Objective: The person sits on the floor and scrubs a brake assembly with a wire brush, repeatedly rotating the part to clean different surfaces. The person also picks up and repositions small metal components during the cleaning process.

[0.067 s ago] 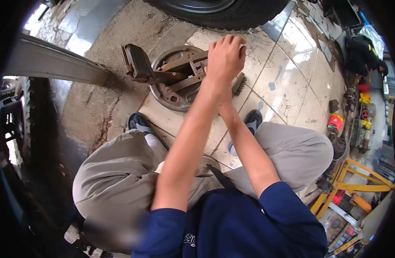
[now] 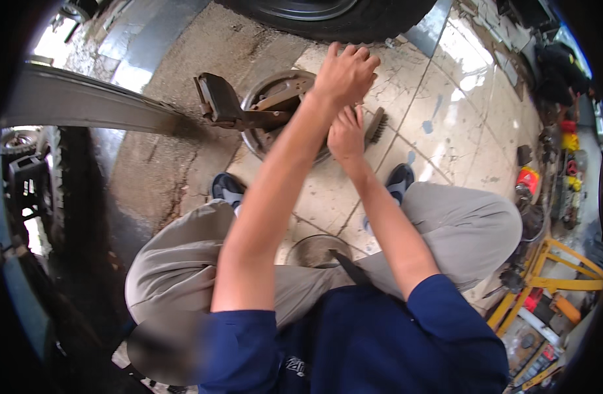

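A round, rusty metal plate [image 2: 255, 143] with rusty bars across it lies on the tiles before me. From it a rusty bar [image 2: 265, 119] runs left to a dark, block-shaped piece [image 2: 219, 98]. My left hand [image 2: 346, 73] is above the plate's far right side, fingers curled; what they hold, if anything, is hidden. Just nearer to me, my right hand [image 2: 346, 136] has its fingers bent together at the plate's right edge, their grip partly hidden by the left hand. A brush with dark bristles [image 2: 377, 125] lies right of my right hand.
A large tyre [image 2: 354, 29] stands at the far side. A grey metal beam [image 2: 98, 102] reaches in from the left. On the right are a yellow metal frame [image 2: 557, 286], a red and yellow container [image 2: 527, 180] and scattered tools. Between my legs sits a round, bowl-like thing [image 2: 308, 248].
My hands have drawn apart; the right hand, mostly hidden behind the left arm before, now shows nearer to me. The left has risen slightly away. The whole view has shifted a little.
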### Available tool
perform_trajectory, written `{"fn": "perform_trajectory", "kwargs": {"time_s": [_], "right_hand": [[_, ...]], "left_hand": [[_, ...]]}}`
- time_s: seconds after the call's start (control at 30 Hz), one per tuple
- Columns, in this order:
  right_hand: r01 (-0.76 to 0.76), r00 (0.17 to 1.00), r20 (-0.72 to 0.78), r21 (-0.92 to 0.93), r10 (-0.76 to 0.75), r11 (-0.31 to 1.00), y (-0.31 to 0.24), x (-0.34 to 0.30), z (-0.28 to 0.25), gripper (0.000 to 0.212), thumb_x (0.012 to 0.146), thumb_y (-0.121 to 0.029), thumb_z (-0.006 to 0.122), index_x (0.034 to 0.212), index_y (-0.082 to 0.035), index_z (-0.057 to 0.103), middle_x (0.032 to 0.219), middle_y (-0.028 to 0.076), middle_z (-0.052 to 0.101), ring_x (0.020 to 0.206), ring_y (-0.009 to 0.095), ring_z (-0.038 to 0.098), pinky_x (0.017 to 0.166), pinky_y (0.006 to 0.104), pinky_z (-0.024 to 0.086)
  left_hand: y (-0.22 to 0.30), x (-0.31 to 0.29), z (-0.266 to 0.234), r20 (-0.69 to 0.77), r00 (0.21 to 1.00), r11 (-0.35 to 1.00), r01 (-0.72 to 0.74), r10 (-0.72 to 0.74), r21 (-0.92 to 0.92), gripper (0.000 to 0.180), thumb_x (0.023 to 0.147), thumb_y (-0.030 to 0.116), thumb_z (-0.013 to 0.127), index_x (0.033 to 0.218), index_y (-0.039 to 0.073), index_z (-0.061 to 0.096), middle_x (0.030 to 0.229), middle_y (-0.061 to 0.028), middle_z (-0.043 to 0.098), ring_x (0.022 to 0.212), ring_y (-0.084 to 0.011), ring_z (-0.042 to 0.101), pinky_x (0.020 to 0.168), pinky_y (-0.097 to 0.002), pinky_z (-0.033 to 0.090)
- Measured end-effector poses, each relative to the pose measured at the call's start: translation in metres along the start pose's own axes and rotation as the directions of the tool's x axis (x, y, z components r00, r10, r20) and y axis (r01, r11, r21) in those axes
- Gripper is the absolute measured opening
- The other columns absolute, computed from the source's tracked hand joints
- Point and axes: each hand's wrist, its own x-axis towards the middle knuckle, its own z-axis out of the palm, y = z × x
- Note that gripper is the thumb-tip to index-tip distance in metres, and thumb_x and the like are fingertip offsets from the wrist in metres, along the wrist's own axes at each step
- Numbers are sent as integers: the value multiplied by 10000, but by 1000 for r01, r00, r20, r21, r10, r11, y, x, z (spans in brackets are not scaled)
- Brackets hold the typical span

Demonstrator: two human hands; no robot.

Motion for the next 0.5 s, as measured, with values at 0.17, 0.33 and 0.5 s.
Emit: {"fn": "perform_trajectory", "kwargs": {"time_s": [0.17,0.33,0.5], "right_hand": [[-79,997,-17,0,79,997,-2,2,-11,539,845,-62,599,1373,-164,568,1434,-1,521,1393,180,397,1188,491,216],[-104,994,-26,-37,104,994,-4,2,-11,574,842,-51,594,1401,-165,525,1453,-14,491,1409,176,367,1194,491,190],[-151,988,-45,-140,146,978,-17,-3,-11,597,840,-29,534,1423,-153,504,1495,11,471,1429,186,365,1181,524,193]], "left_hand": [[-52,8,-63,616,746,749,-554,253,363,231,923,257,597,1112,133,647,1100,-41,660,1151,-225,596,1103,-530,365],[-81,13,-108,905,386,945,-191,-177,267,382,903,350,639,1193,103,662,1231,-116,667,1195,-299,606,1035,-482,447],[-156,4,-104,904,369,956,-108,-215,272,440,915,407,610,1212,88,675,1244,-126,672,1169,-329,624,978,-434,509]]}}
